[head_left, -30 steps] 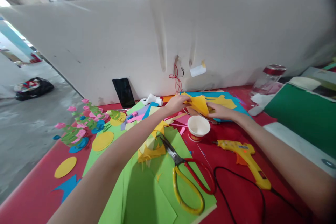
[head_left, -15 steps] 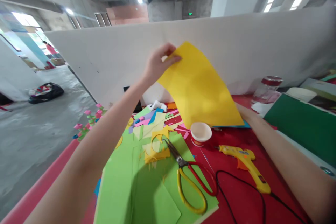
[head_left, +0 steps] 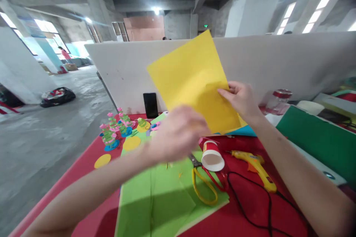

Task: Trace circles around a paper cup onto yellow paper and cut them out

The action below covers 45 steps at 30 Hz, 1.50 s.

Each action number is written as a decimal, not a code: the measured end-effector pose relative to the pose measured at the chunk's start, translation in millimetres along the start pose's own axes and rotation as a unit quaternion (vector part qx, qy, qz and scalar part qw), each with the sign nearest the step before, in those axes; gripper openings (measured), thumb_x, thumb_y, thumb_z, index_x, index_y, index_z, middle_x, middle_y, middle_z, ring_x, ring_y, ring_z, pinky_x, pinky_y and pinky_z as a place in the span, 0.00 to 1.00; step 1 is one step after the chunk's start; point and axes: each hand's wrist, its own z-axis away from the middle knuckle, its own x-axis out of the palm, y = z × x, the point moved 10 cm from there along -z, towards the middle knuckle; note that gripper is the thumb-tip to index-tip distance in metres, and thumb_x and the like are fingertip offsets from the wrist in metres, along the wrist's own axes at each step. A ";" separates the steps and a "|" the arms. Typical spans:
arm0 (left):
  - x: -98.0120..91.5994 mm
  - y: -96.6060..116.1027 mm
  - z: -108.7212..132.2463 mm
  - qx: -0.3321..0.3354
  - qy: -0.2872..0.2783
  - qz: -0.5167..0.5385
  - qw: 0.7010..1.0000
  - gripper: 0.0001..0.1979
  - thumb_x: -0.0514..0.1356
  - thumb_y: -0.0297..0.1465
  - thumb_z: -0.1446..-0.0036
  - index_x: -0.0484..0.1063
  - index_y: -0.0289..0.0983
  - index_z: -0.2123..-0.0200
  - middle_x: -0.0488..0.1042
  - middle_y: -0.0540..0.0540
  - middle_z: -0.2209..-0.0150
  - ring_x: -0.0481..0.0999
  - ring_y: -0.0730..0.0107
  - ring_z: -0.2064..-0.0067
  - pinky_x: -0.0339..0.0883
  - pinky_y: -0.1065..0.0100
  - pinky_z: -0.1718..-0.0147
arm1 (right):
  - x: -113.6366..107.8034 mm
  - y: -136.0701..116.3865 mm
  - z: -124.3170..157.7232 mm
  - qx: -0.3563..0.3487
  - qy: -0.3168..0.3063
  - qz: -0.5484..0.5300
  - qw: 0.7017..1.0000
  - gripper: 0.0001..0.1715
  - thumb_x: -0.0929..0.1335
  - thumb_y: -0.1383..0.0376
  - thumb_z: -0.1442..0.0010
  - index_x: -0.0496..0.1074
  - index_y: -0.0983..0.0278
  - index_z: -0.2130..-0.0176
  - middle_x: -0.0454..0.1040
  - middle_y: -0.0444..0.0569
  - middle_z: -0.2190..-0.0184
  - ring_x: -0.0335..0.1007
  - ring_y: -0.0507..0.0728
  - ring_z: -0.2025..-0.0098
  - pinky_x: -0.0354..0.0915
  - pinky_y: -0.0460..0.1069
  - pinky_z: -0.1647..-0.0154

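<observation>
A big white wall stands at the back, behind everything on the counter. The red counter comes next in size, and lots of things lie on it. Big green papers cover a wide part of it, under the left arm. A yellow paper is up in the air above the counter, in front of the white wall, tilted with one corner pointing up. A green board is over on the right side. The right hand has its grip closed on the right edge of the yellow paper, with the thumb in front. The left hand is blurry and a bit curled, in front of the paper's low left part, and I cannot tell how far open its grip is or if it touches the paper. The yellow glue gun lies on the red part, near the right arm. The scissors lie on the green papers, partly hidden by a white cup, which is tipped over with its open end facing us. A black phone leans on the wall, and the smallest things are flat yellow circles on the left
</observation>
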 end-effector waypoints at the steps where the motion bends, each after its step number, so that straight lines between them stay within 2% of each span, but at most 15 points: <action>1: 12.9 30.9 17.0 0.018 -0.055 0.016 0.998 0.09 0.50 0.27 0.43 0.67 0.45 0.64 0.73 0.53 0.61 0.70 0.71 0.58 0.67 0.65 0.51 | -1.6 3.4 0.6 0.001 0.012 -0.002 1.000 0.15 0.65 0.54 0.46 0.71 0.59 0.62 0.76 0.48 0.64 0.72 0.66 0.59 0.70 0.60 0.60; 2: 24.0 53.8 33.3 0.023 -0.100 0.026 0.994 0.10 0.50 0.27 0.44 0.68 0.44 0.61 0.73 0.53 0.58 0.70 0.70 0.55 0.64 0.63 0.48 | -3.3 4.9 2.3 0.001 0.024 -0.006 1.000 0.14 0.65 0.54 0.47 0.71 0.59 0.63 0.76 0.48 0.65 0.72 0.65 0.60 0.70 0.59 0.61; 4: 43.7 71.5 59.5 -0.005 -0.185 0.037 0.982 0.14 0.51 0.26 0.44 0.66 0.41 0.54 0.71 0.49 0.52 0.66 0.66 0.48 0.56 0.58 0.41 | -2.6 0.2 9.2 -0.002 0.032 -0.008 0.999 0.12 0.65 0.56 0.47 0.71 0.59 0.65 0.76 0.47 0.67 0.73 0.64 0.62 0.71 0.56 0.64; 7: 34.9 42.4 64.9 -0.094 -0.165 0.000 0.982 0.21 0.55 0.31 0.43 0.58 0.39 0.46 0.64 0.43 0.45 0.56 0.60 0.40 0.46 0.52 0.38 | 11.1 -26.4 26.4 -0.021 0.009 -0.002 1.000 0.12 0.65 0.57 0.46 0.72 0.61 0.65 0.75 0.47 0.69 0.72 0.62 0.64 0.69 0.54 0.67; 12: 5.9 -12.9 42.2 -0.180 -0.139 -0.032 0.973 0.53 0.64 0.49 0.57 0.36 0.39 0.37 0.40 0.35 0.36 0.37 0.47 0.35 0.39 0.43 0.39 | 46.3 -93.0 59.9 -0.094 -0.061 0.020 0.994 0.08 0.65 0.61 0.44 0.73 0.61 0.68 0.74 0.42 0.72 0.70 0.55 0.68 0.65 0.49 0.69; 15: -2.3 -22.0 39.2 -0.211 -0.133 -0.012 0.968 0.57 0.67 0.46 0.59 0.31 0.42 0.37 0.39 0.38 0.36 0.43 0.49 0.36 0.45 0.46 0.40 | 58.0 -121.9 74.2 -0.126 -0.095 0.026 0.987 0.08 0.65 0.63 0.44 0.71 0.61 0.72 0.70 0.40 0.76 0.66 0.53 0.72 0.61 0.47 0.74; 20: -22.9 -36.4 55.4 -0.305 -0.052 0.036 0.950 0.42 0.63 0.32 0.51 0.42 0.48 0.38 0.67 0.45 0.48 0.69 0.61 0.49 0.67 0.60 0.52 | 48.0 -140.1 81.4 -0.113 -0.125 -0.051 0.984 0.06 0.66 0.60 0.43 0.72 0.59 0.66 0.75 0.39 0.68 0.71 0.53 0.64 0.68 0.46 0.65; 24: -55.3 -55.9 80.8 -0.417 0.024 0.067 0.906 0.34 0.65 0.30 0.53 0.57 0.49 0.44 0.71 0.49 0.55 0.74 0.65 0.57 0.71 0.66 0.59 | -12.4 -110.1 82.6 -0.098 0.032 0.004 0.995 0.08 0.66 0.60 0.42 0.72 0.58 0.62 0.76 0.43 0.63 0.72 0.56 0.61 0.69 0.51 0.59; 25: -64.7 -60.0 87.6 -0.444 0.046 0.079 0.891 0.32 0.66 0.30 0.55 0.60 0.48 0.46 0.72 0.49 0.55 0.74 0.65 0.57 0.71 0.67 0.59 | -18.1 -93.7 86.2 -0.094 0.026 0.053 0.994 0.09 0.66 0.59 0.42 0.71 0.57 0.61 0.75 0.44 0.62 0.72 0.57 0.60 0.68 0.53 0.57; 27: -82.5 -66.6 101.3 -0.502 0.099 0.105 0.853 0.28 0.68 0.31 0.58 0.66 0.46 0.51 0.73 0.50 0.56 0.74 0.66 0.57 0.73 0.71 0.62 | -8.8 -52.8 99.9 -0.110 -0.064 0.218 0.968 0.15 0.64 0.58 0.41 0.67 0.58 0.54 0.73 0.48 0.57 0.68 0.60 0.55 0.65 0.57 0.52; 30: -99.8 -70.5 118.8 -0.577 0.182 0.132 0.785 0.24 0.69 0.29 0.62 0.71 0.42 0.57 0.75 0.50 0.59 0.76 0.67 0.61 0.73 0.78 0.70 | 10.7 17.6 134.1 -0.101 -0.193 0.279 0.935 0.19 0.69 0.64 0.50 0.71 0.60 0.56 0.74 0.50 0.56 0.67 0.64 0.53 0.65 0.60 0.53; 32: -101.6 -69.5 123.3 -0.605 0.211 0.142 0.755 0.24 0.70 0.27 0.64 0.72 0.41 0.59 0.76 0.50 0.60 0.76 0.68 0.62 0.73 0.80 0.73 | 21.3 49.1 154.5 -0.087 -0.234 0.310 0.918 0.24 0.69 0.68 0.53 0.71 0.61 0.54 0.73 0.52 0.53 0.67 0.66 0.53 0.65 0.61 0.54; 36: -94.3 -67.3 121.3 -0.625 0.201 0.143 0.740 0.26 0.70 0.26 0.65 0.72 0.40 0.57 0.76 0.50 0.60 0.76 0.69 0.63 0.73 0.81 0.74 | 30.1 65.5 157.0 -0.035 -0.230 0.360 0.904 0.14 0.63 0.70 0.41 0.71 0.63 0.56 0.75 0.52 0.58 0.70 0.62 0.56 0.66 0.59 0.56; 40: -91.1 -65.7 121.3 -0.639 0.180 0.129 0.737 0.26 0.69 0.27 0.62 0.71 0.41 0.55 0.74 0.49 0.57 0.75 0.67 0.60 0.73 0.78 0.72 | 26.3 63.4 112.2 0.034 -0.186 0.379 0.906 0.14 0.62 0.61 0.37 0.67 0.65 0.53 0.71 0.50 0.56 0.69 0.56 0.58 0.67 0.56 0.57; 45: -89.5 -64.0 117.7 -0.629 0.180 0.142 0.743 0.25 0.69 0.26 0.62 0.71 0.41 0.56 0.75 0.50 0.58 0.75 0.69 0.60 0.72 0.81 0.71 | 45.4 86.4 71.3 0.113 -0.231 0.359 0.897 0.14 0.65 0.60 0.39 0.68 0.66 0.56 0.70 0.49 0.57 0.69 0.57 0.60 0.69 0.53 0.61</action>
